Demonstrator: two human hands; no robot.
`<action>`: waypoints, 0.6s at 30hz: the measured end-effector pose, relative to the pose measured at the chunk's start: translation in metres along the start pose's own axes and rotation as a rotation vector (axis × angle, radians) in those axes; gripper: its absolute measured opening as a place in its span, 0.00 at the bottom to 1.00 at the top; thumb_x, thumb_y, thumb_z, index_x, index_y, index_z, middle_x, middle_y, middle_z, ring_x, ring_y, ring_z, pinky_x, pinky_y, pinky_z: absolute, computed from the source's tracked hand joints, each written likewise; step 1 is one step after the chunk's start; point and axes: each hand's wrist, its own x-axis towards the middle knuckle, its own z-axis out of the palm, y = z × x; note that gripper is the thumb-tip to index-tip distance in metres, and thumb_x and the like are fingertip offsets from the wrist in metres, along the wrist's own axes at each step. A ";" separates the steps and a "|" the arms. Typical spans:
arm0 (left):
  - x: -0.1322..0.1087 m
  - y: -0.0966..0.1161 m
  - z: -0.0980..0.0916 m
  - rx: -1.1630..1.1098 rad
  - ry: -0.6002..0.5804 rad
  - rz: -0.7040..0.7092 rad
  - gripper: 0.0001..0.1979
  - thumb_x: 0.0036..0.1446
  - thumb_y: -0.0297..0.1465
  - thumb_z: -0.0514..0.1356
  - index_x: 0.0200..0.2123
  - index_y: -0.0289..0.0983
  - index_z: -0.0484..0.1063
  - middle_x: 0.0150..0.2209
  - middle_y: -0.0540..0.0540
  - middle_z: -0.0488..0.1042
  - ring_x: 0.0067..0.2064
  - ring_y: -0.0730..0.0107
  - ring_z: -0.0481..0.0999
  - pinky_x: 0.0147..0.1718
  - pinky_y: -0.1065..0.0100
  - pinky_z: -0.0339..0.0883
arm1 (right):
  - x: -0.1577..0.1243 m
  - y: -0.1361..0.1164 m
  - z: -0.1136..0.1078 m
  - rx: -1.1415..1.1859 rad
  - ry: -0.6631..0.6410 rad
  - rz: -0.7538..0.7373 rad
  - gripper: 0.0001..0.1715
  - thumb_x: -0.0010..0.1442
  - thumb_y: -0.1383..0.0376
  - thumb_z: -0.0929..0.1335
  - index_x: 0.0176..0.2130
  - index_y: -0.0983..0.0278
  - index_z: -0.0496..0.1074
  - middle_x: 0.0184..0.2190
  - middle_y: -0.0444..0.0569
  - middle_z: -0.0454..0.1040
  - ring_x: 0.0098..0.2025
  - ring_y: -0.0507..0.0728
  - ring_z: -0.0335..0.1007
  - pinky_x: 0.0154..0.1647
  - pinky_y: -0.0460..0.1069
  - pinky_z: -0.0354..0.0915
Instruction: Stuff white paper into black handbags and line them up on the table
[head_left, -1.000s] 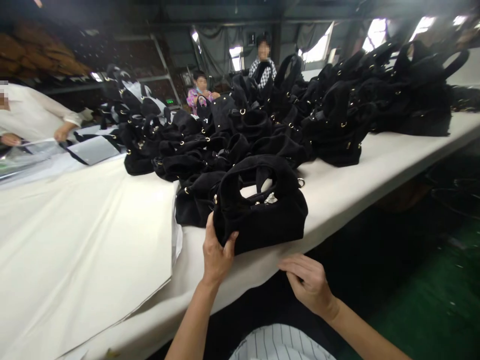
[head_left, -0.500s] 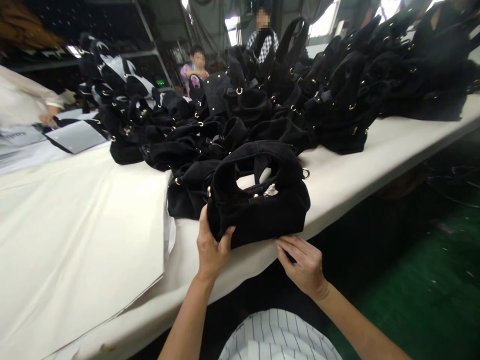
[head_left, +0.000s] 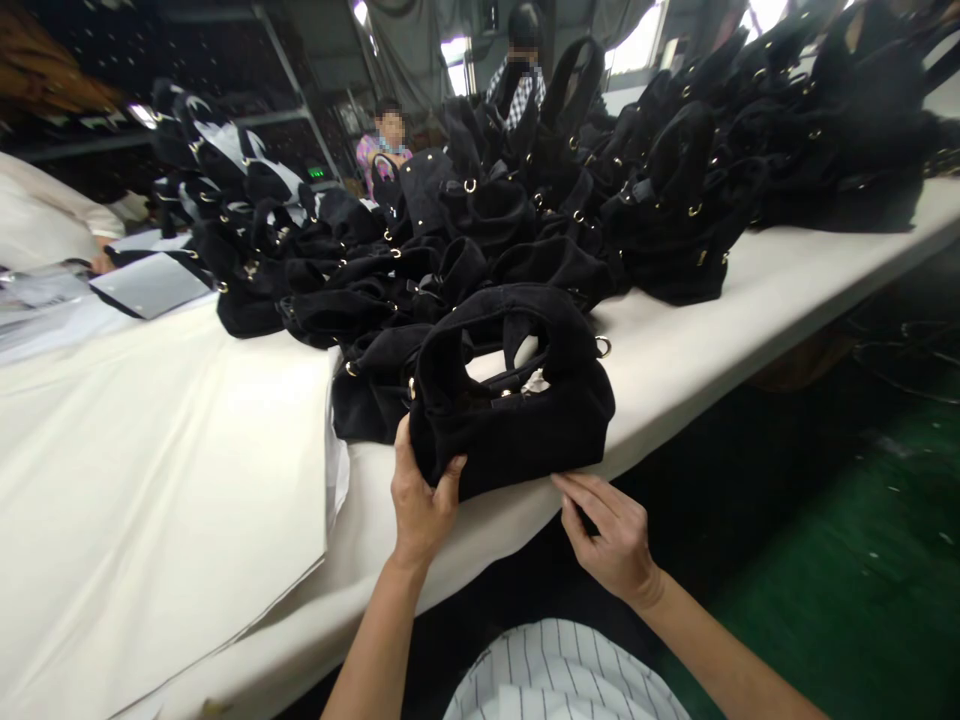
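**Head view, left to right.** At far left a co-worker's sleeve point(head_left: 45, 215) reaches over the counter point(head_left: 750, 320), next to a flat grey packet point(head_left: 146, 285). White paper point(head_left: 150, 500) covers the near counter, probably to keep dark fabric clean.

The left grip point(head_left: 420, 500) is clenched on the left end of a black bag point(head_left: 517, 430), thumb on the front face and fingers behind. This hold seems meant to steady the bag upright. The bag stands at the counter's near edge with its handle point(head_left: 495, 320) up. It is in front of the pile point(head_left: 637, 180) and touches the nearest bag behind it, so it faces the wearer within easy reach.

The right grip point(head_left: 611, 540) is released, with fingers extended. Its tips touch the bag's lower front edge where it meets the counter, and it holds nothing.

Behind and to the right, the pile of similar black bags runs along the counter, each leaning on the next. The green floor point(head_left: 862, 580) shows at lower right.
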 end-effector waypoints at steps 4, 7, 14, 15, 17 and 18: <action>0.000 0.000 0.000 -0.005 -0.001 0.004 0.37 0.60 0.40 0.61 0.68 0.39 0.51 0.63 0.36 0.64 0.64 0.49 0.64 0.61 0.53 0.62 | -0.002 -0.002 -0.004 0.021 -0.035 0.030 0.17 0.58 0.81 0.65 0.42 0.65 0.75 0.39 0.53 0.76 0.39 0.58 0.74 0.39 0.54 0.73; -0.001 -0.001 0.000 -0.007 -0.001 -0.007 0.37 0.60 0.40 0.61 0.68 0.39 0.50 0.63 0.36 0.64 0.64 0.50 0.64 0.61 0.53 0.62 | -0.003 -0.002 -0.017 0.157 -0.010 0.085 0.15 0.59 0.81 0.64 0.30 0.64 0.71 0.33 0.50 0.74 0.35 0.56 0.73 0.34 0.51 0.72; -0.003 -0.003 -0.002 -0.040 -0.012 0.015 0.30 0.64 0.36 0.58 0.66 0.40 0.53 0.62 0.38 0.65 0.64 0.53 0.65 0.62 0.53 0.62 | 0.050 0.024 -0.048 0.001 0.172 0.282 0.43 0.57 0.60 0.75 0.66 0.60 0.59 0.62 0.56 0.63 0.63 0.68 0.61 0.65 0.65 0.59; -0.003 -0.004 -0.003 -0.047 -0.009 0.022 0.29 0.64 0.36 0.58 0.66 0.41 0.54 0.62 0.38 0.66 0.64 0.54 0.66 0.62 0.53 0.62 | 0.061 0.032 -0.047 0.077 0.125 0.345 0.51 0.55 0.55 0.76 0.69 0.58 0.53 0.65 0.55 0.59 0.65 0.69 0.57 0.67 0.67 0.56; -0.004 -0.006 -0.005 -0.059 -0.009 0.028 0.28 0.64 0.35 0.57 0.65 0.41 0.54 0.61 0.39 0.67 0.63 0.54 0.67 0.61 0.53 0.62 | 0.082 0.050 -0.039 0.298 -0.023 0.465 0.60 0.51 0.50 0.77 0.70 0.55 0.48 0.66 0.54 0.59 0.66 0.70 0.56 0.66 0.68 0.56; -0.005 -0.007 -0.007 -0.071 -0.019 0.026 0.28 0.64 0.34 0.58 0.65 0.41 0.55 0.60 0.39 0.67 0.63 0.54 0.67 0.61 0.52 0.62 | 0.089 0.058 -0.034 0.410 -0.086 0.506 0.59 0.49 0.49 0.78 0.69 0.55 0.50 0.63 0.54 0.63 0.64 0.70 0.60 0.65 0.67 0.58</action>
